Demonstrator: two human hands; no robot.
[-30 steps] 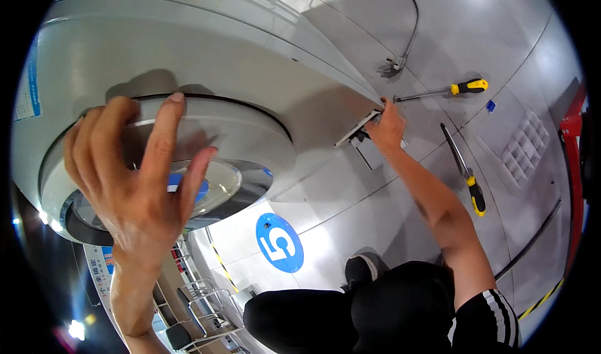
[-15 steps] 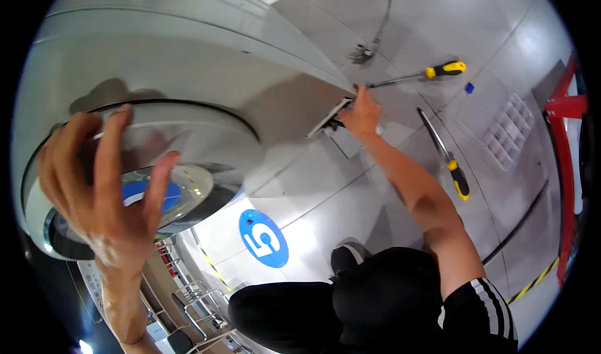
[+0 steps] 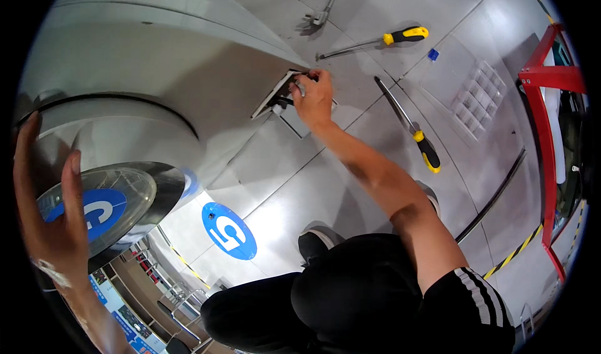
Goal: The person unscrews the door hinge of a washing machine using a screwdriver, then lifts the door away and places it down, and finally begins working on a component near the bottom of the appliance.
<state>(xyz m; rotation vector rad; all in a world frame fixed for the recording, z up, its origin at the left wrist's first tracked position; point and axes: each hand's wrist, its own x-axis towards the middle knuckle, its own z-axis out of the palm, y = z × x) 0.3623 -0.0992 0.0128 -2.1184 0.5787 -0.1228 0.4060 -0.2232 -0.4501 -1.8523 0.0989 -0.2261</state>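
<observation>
Head: gry machine [image 3: 169, 56], rnd door [image 3: 128, 156]

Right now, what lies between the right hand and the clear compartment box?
In the head view, a yellow-and-black screwdriver lies on the floor between the right hand and the clear box.

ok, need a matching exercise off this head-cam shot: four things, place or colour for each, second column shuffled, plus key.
Column 1
1. left hand
2. right hand
3. compartment box
4. round floor sticker

Column 2
A. blue and white
B. at the small opening low on the pale machine
C. clear, on the floor near the red frame
D. at the round door, thumb spread away from the index finger

Pairs: 1-D, 2-B, 3-C, 4-A
</observation>
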